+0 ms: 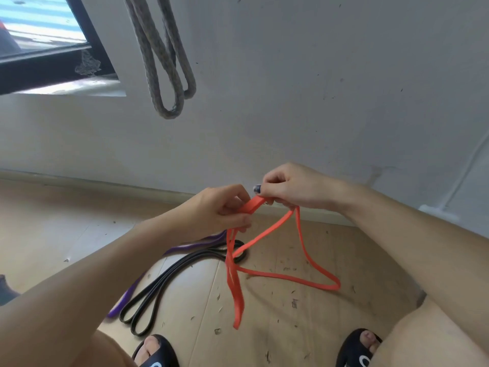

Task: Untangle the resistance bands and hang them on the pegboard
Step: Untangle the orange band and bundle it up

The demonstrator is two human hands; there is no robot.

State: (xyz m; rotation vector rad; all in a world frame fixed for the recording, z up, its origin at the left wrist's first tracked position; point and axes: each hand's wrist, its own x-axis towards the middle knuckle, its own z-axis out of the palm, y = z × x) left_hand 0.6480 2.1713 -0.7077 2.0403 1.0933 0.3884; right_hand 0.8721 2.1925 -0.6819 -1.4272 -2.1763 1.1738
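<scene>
Both hands meet in front of the white wall (317, 75), each gripping the same orange resistance band (264, 272). The left hand (222, 210) has its fingers curled round a folded, doubled-up stretch of the flat strap, and the right hand (288, 186) pinches the band's upper end just beside it, thumb and fingers closed tight. Below the hands the orange band hangs in loose, crossing loops: one wide loop swings out to the right, and a narrower doubled length drops straight down toward the floor, ending above the wooden boards (264, 327). It is thin, flat and matte, a bright coral orange.

On the floor to the left lie a black resistance band (169, 276) and a purple resistance band (201, 243), side by side and partly under the left forearm. A grey band (164, 75) hangs on the wall above. Black sandals (156, 352) show at the bottom edge.
</scene>
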